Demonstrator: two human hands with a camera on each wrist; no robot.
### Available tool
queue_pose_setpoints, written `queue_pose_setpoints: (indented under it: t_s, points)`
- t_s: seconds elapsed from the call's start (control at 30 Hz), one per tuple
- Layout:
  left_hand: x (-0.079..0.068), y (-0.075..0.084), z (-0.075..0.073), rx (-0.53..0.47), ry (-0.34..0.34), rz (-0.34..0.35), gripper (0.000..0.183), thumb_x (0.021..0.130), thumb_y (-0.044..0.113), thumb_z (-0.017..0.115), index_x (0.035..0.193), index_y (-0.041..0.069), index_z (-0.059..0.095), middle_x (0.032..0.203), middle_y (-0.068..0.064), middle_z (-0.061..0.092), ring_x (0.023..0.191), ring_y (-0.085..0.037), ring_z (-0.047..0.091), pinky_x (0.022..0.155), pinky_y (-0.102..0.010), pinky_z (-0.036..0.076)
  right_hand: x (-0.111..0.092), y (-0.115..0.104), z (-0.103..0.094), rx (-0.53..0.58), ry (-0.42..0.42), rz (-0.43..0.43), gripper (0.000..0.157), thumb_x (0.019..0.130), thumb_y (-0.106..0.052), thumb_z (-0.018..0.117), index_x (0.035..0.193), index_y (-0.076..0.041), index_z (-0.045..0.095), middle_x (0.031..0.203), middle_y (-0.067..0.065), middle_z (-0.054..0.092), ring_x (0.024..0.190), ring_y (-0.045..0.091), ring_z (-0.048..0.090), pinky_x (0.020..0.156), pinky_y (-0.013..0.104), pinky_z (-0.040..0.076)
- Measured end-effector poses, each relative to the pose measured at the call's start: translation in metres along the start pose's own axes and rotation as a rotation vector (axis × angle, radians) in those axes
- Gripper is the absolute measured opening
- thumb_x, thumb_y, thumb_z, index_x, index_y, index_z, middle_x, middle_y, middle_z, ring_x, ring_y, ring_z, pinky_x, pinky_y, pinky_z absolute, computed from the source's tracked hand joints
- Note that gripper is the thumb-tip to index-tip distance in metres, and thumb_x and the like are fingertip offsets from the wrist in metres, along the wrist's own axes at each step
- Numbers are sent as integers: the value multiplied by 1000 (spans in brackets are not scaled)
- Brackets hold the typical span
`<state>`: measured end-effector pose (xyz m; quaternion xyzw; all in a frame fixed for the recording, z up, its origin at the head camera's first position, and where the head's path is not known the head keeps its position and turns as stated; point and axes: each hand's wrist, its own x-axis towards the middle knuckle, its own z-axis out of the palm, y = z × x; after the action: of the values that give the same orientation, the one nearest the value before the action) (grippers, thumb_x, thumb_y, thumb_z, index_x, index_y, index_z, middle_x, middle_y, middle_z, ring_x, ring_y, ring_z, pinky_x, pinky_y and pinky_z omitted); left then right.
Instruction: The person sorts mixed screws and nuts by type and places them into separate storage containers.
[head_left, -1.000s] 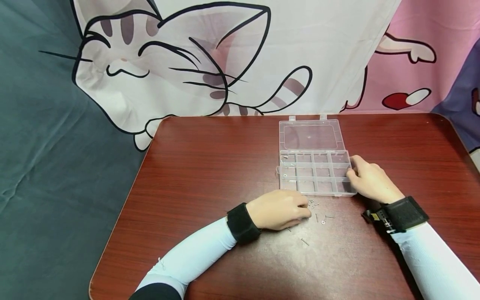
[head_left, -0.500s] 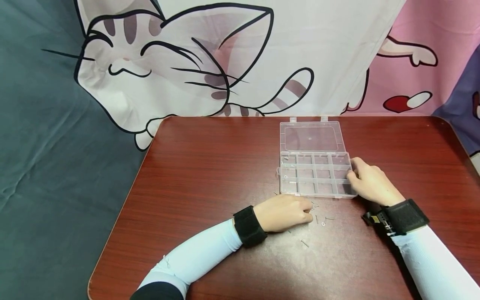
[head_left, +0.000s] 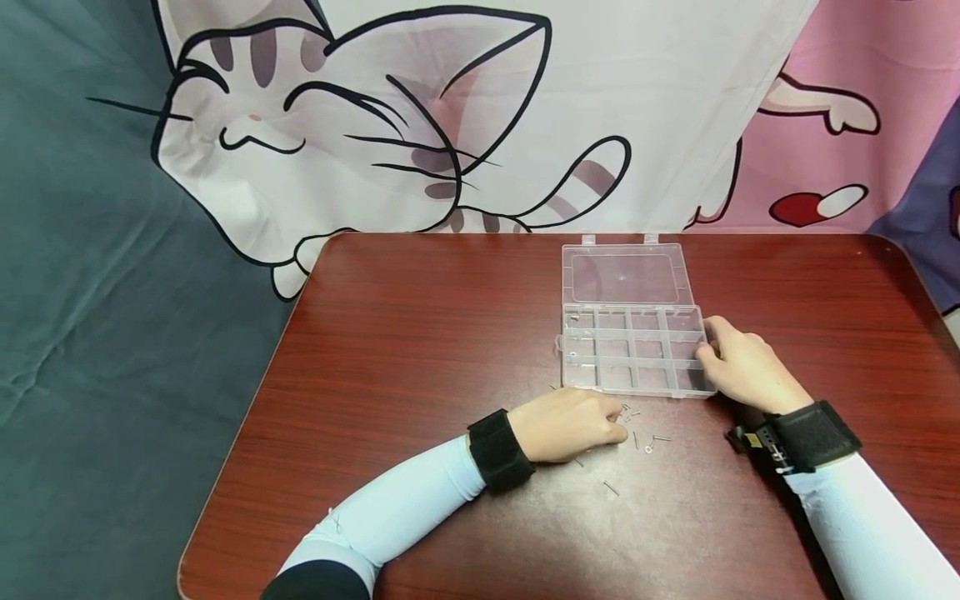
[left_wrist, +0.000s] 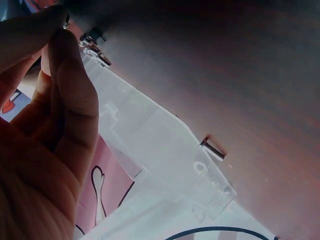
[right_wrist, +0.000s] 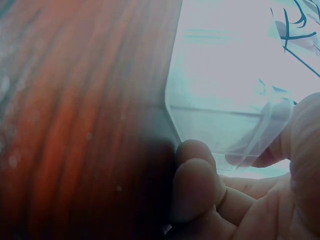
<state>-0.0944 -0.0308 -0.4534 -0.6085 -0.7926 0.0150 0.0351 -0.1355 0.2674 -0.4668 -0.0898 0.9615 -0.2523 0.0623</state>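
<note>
A clear plastic compartment box point(head_left: 633, 360) lies on the table with its lid point(head_left: 626, 275) folded back. My right hand point(head_left: 750, 367) grips its right wall; in the right wrist view the thumb lies over the wall point(right_wrist: 215, 117) and the fingers curl outside. In front of the box, my left hand point(head_left: 570, 423) is low over the table. Its thumb and forefinger meet in the left wrist view, seemingly pinching a small metal piece point(left_wrist: 67, 20) whose kind is mostly hidden. Loose screws point(head_left: 611, 487) lie around it, one screw point(left_wrist: 213, 150) near the box's front edge.
A small ring-shaped piece point(head_left: 648, 449) lies right of the left hand beside another screw point(head_left: 662, 438). Small parts sit in left compartments point(head_left: 574, 317) of the box. A patterned curtain point(head_left: 480, 117) hangs behind the brown table point(head_left: 420, 308).
My left hand has shifted slightly right, and its fingertips have drawn in among the screws. My right hand stays on the box. The whole view has drifted a little.
</note>
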Motion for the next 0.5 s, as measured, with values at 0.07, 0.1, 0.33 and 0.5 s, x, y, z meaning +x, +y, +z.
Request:
queue_pose_setpoints:
  t_s: [0.07,0.1,0.33,0.5]
  points:
    - [0,-3,-2,-17,21,6,17,100,8,58,96,22,67,88,6,55,79,-8,54,71,-23,51,0,0,0,0,-3,1,38,100,-15,48,132,5,51,98,23,69,78,28,63,67,41,48]
    - [1,-4,-3,-26,34,8,15,102,10,57,97,20,67,89,6,55,81,-8,55,74,-23,52,0,0,0,-1,-1,0,38,100,-15,48,132,5,51,98,23,69,78,28,63,67,41,48]
    - [-1,-24,-11,-132,125,-17,6,102,17,60,105,13,62,96,2,56,93,-12,57,91,-26,50,1,-1,0,-4,-4,-7,39,100,-16,48,132,5,51,101,25,69,79,29,63,69,45,49]
    - [-2,-44,-16,-196,175,-67,5,98,11,63,100,13,59,94,3,54,90,-12,53,88,-24,47,0,-1,-1,-6,5,-10,37,100,-16,48,131,5,51,98,23,68,78,29,62,69,44,48]
